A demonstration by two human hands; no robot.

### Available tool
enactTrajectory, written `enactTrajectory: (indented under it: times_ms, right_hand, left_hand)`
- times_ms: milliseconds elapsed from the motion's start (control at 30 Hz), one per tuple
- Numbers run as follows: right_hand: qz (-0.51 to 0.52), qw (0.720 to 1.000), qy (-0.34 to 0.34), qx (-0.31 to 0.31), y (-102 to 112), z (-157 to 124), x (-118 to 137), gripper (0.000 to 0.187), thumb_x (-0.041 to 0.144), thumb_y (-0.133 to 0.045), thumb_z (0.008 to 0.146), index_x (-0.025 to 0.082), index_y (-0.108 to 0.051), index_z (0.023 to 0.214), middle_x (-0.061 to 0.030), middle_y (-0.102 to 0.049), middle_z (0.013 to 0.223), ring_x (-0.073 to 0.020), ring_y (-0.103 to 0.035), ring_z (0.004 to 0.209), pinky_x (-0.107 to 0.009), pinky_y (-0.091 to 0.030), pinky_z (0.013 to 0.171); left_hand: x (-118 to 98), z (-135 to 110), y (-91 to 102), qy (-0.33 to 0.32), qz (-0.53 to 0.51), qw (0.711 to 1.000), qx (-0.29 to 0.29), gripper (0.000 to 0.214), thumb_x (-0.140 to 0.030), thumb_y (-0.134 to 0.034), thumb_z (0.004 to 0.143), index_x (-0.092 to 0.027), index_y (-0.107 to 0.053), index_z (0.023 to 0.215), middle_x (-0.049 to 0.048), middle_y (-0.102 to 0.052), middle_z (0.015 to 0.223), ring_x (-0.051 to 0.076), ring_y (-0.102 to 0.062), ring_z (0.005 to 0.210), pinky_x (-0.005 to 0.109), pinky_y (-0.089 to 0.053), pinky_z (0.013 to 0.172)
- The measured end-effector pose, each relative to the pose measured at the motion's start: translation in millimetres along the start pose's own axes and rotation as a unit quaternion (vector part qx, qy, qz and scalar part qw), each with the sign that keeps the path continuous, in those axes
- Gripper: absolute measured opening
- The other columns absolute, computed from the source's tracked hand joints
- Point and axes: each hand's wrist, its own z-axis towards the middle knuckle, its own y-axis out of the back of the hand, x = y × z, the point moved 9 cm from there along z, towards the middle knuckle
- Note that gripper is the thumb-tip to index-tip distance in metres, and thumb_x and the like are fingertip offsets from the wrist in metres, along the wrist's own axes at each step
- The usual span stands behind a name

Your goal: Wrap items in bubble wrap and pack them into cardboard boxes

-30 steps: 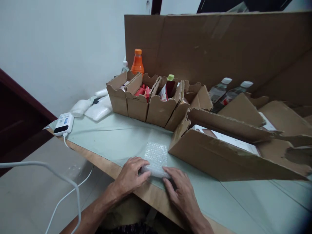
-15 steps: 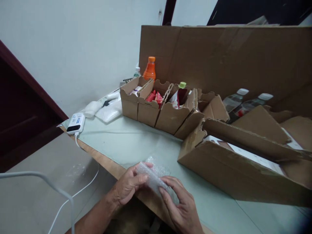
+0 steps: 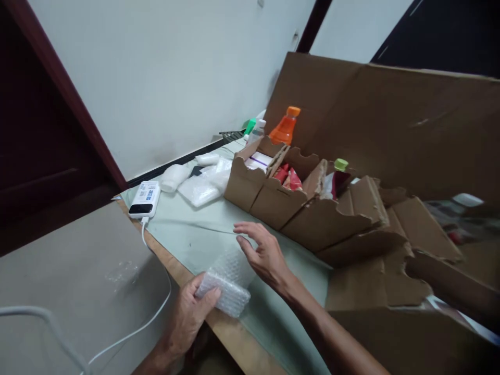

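Note:
My left hand (image 3: 195, 307) is closed on a small flat bundle of bubble wrap (image 3: 230, 297) above the table's near edge, thumb on top. What lies inside the wrap, if anything, I cannot make out. From the bundle a loose flap of the same clear wrap reaches up and to the right. Just beyond that flap, my right hand (image 3: 262, 250) is raised over the table with its fingers apart, holding nothing. Its fingertips point left; whether they touch the flap I cannot tell.
A pale green table (image 3: 175, 224) carries a white charger-like device (image 3: 144, 200) with a cable, and several bubble-wrapped packets (image 3: 199, 190). Cardboard bins (image 3: 269, 200) with red packs and boxes stand right. Behind them are an orange bottle (image 3: 286, 127) and a large cardboard panel (image 3: 371, 114).
My right hand has let go of the bubble wrap and moved up and away from it. My left hand keeps hold of the bundle. The view has turned left.

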Motion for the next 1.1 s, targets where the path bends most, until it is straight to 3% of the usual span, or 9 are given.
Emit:
enactTrajectory:
  times_ms: [167,367,467,567,667,733,800,967,1100]
  right_hand:
    - [-0.089,0.989,0.054,0.110,-69,87,9,0.029,0.013,-0.057,0.093,0.022,-0.072,0.116,-0.0079,-0.070,0.131,-0.0241,-0.062,0.120,-0.042,-0.052,0.102]
    - [-0.190,0.952,0.105,0.215,-159,183,21,0.048,0.009,-0.054,0.091,0.023,-0.062,0.137,-0.0101,-0.045,0.159,-0.0307,-0.045,0.140,-0.049,-0.048,0.103]
    - [-0.193,0.946,0.105,0.239,-192,208,15,0.044,0.007,-0.058,0.086,0.022,-0.067,0.126,-0.0120,-0.052,0.153,-0.0319,-0.048,0.137,-0.051,-0.048,0.102]
    - [-0.194,0.947,0.086,0.243,-200,214,7,0.038,0.006,-0.058,0.084,0.017,-0.068,0.120,-0.0139,-0.063,0.140,-0.0307,-0.056,0.128,-0.048,-0.050,0.099]
    - [-0.195,0.960,0.059,0.193,-168,206,8,0.047,0.007,-0.049,0.091,0.013,-0.056,0.137,-0.0161,-0.051,0.152,-0.0296,-0.046,0.139,-0.048,-0.045,0.108]
    - [-0.161,0.979,0.046,0.119,-125,191,15,0.049,0.010,-0.045,0.095,0.012,-0.050,0.144,-0.0166,-0.047,0.156,-0.0287,-0.042,0.144,-0.049,-0.040,0.113]
    - [-0.088,0.995,0.048,0.020,-71,166,26,0.043,0.015,-0.046,0.097,0.015,-0.053,0.140,-0.0150,-0.055,0.149,-0.0275,-0.048,0.139,-0.048,-0.041,0.113]
    - [-0.010,0.985,0.017,-0.173,46,61,34,0.023,0.028,-0.054,0.099,0.022,-0.062,0.120,-0.0101,-0.068,0.126,-0.0226,-0.064,0.118,-0.040,-0.051,0.103]
    - [-0.065,0.972,-0.061,-0.220,95,-34,17,0.024,0.029,-0.057,0.098,0.023,-0.062,0.121,-0.0091,-0.068,0.124,-0.0214,-0.066,0.115,-0.035,-0.053,0.099]
  left_hand:
    - [1,6,-5.1,-0.020,0.016,0.999,0.039,0.045,-0.060,-0.066,0.085,-0.018,-0.074,0.098,0.0039,-0.068,0.084,0.018,-0.060,0.077,0.025,-0.048,0.072]
    - [1,15,-3.3,-0.104,0.080,0.991,0.038,0.045,-0.061,-0.059,0.089,-0.020,-0.077,0.095,0.0071,-0.069,0.090,0.021,-0.063,0.082,0.028,-0.047,0.075]
    - [6,19,-2.9,-0.128,0.094,0.986,0.047,0.040,-0.058,-0.061,0.089,-0.022,-0.078,0.096,0.0080,-0.070,0.090,0.023,-0.065,0.082,0.029,-0.049,0.075]
    - [12,21,-0.7,-0.136,0.090,0.986,0.046,0.037,-0.055,-0.062,0.090,-0.022,-0.077,0.098,0.0082,-0.070,0.091,0.023,-0.065,0.083,0.029,-0.049,0.074]
    - [10,19,-3.9,-0.156,0.091,0.982,0.060,0.036,-0.053,-0.061,0.090,-0.022,-0.076,0.096,0.0078,-0.068,0.088,0.021,-0.064,0.080,0.028,-0.049,0.073]
    - [8,17,-4.3,-0.148,0.087,0.984,0.051,0.038,-0.054,-0.060,0.090,-0.021,-0.077,0.096,0.0076,-0.068,0.088,0.020,-0.062,0.077,0.028,-0.049,0.073]
    - [8,15,-2.8,-0.124,0.076,0.989,0.024,0.041,-0.057,-0.060,0.090,-0.019,-0.076,0.097,0.0075,-0.068,0.088,0.020,-0.062,0.077,0.027,-0.049,0.072]
    - [4,6,-3.3,-0.077,0.054,0.995,-0.007,0.045,-0.059,-0.061,0.089,-0.017,-0.075,0.097,0.0052,-0.069,0.083,0.018,-0.062,0.073,0.025,-0.050,0.068]
    - [8,3,1.5,-0.037,0.055,0.998,-0.007,0.043,-0.056,-0.068,0.085,-0.017,-0.076,0.103,0.0045,-0.074,0.084,0.021,-0.067,0.079,0.026,-0.055,0.073]
